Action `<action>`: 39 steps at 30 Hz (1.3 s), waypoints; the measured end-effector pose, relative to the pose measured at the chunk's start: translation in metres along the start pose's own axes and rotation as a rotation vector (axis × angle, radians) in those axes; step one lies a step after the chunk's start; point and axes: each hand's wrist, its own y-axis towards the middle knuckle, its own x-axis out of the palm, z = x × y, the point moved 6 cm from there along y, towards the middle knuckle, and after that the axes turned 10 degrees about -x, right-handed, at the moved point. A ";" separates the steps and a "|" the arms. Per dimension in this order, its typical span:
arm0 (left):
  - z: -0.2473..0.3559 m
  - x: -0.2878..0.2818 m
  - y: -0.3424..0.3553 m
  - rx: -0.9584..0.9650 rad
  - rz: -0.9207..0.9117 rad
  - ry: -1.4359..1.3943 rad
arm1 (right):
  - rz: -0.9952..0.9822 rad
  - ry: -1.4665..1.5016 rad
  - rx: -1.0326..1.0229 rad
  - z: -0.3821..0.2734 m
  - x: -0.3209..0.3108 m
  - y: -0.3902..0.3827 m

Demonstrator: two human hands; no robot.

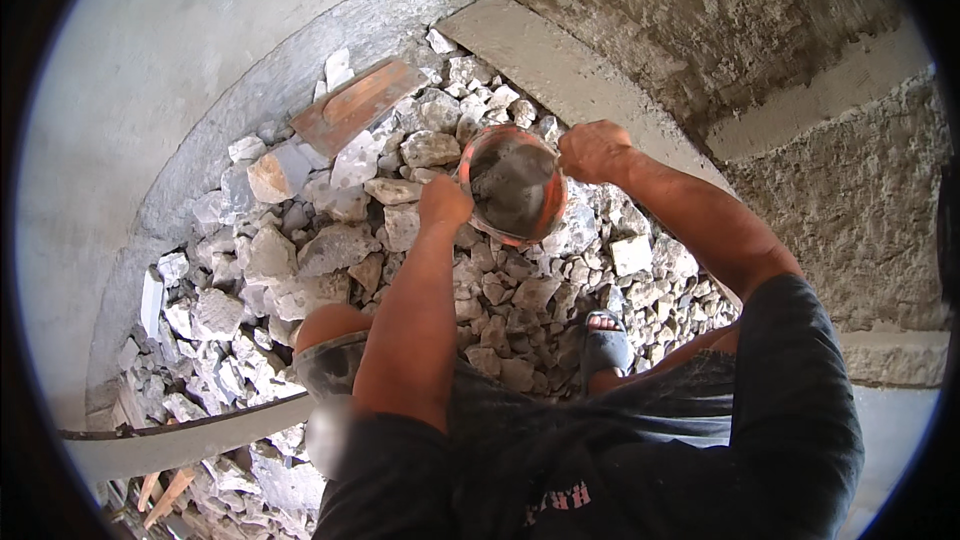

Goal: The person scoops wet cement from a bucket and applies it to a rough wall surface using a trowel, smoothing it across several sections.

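An orange-red bucket (553, 205) with wet grey mortar (508, 185) in it is between my hands, above the rubble. My left hand (445, 203) is closed on its left edge. On the opposite side, my right hand (596, 151) grips the upper right edge, its fingers curled and partly hidden. The bucket tilts so that its inside shows. Up and to the left, a flat mortar-stained plastering float (358, 105) rests on the stones, touched by neither hand.
Broken stones (335, 250) cover the uneven floor. A smooth wall (120, 90) curves along the left; a rough one (700, 30) rises at the right above a mortared ledge (560, 55). My sandalled foot (606, 340) stands on the rubble. A pale beam (190, 440) crosses lower left.
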 end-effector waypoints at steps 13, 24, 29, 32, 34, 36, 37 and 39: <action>-0.012 0.004 0.008 -0.005 0.010 -0.035 | -0.235 0.156 -0.157 -0.023 0.033 0.008; -0.003 0.004 0.007 -0.066 -0.171 0.008 | -0.099 0.015 -0.032 -0.020 0.020 0.005; 0.001 -0.006 0.001 0.005 -0.031 -0.036 | -0.157 -0.021 -0.091 -0.030 -0.001 -0.006; 0.019 -0.002 -0.007 0.039 -0.043 -0.045 | -0.020 -0.028 0.028 0.013 0.000 0.000; 0.018 -0.006 0.000 0.058 -0.023 -0.033 | 0.096 -0.094 0.078 0.013 -0.010 0.005; 0.013 -0.004 0.000 0.065 -0.028 -0.047 | 0.018 -0.060 0.010 -0.007 0.015 0.006; 0.013 -0.003 0.000 0.069 -0.028 -0.061 | -0.056 -0.025 -0.062 -0.015 0.027 0.007; 0.001 -0.004 0.004 0.055 -0.053 -0.042 | -0.082 0.017 -0.080 -0.034 0.016 0.006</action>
